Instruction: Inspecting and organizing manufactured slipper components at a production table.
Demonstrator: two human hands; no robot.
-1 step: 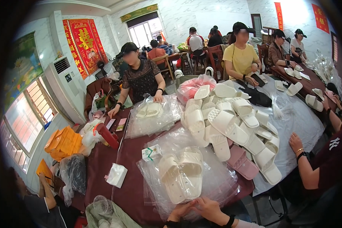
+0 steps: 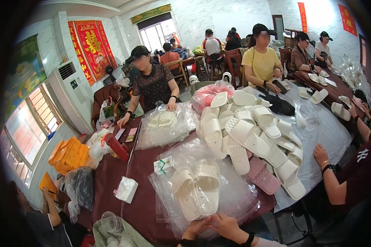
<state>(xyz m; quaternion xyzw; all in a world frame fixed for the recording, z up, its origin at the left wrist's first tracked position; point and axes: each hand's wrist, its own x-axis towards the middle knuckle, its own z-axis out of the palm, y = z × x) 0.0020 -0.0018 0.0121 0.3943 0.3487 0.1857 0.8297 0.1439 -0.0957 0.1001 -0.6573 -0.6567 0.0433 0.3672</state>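
Note:
A pair of cream slippers (image 2: pixel 196 189) lies side by side in a clear plastic bag (image 2: pixel 218 181), on top of several more flat clear bags at the near side of the table. At the slippers' near end, my left hand (image 2: pixel 196 227) is closed with its fingertips on the bag's edge. Right beside it, my right hand (image 2: pixel 226 226) pinches the same edge, and the fingertips of both hands nearly meet. A large heap of loose cream slippers (image 2: pixel 255 131) rises just beyond, to the right. One pink slipper (image 2: pixel 263 177) sticks out of the heap's near side.
On the dark red tablecloth (image 2: pixel 105 197) lie a white tissue pack (image 2: pixel 125 190) and a small white-and-green box (image 2: pixel 164 165). Across the table a person in black (image 2: pixel 152 82) handles bagged slippers (image 2: pixel 163 119). A co-worker's forearm (image 2: pixel 332 181) rests at the right.

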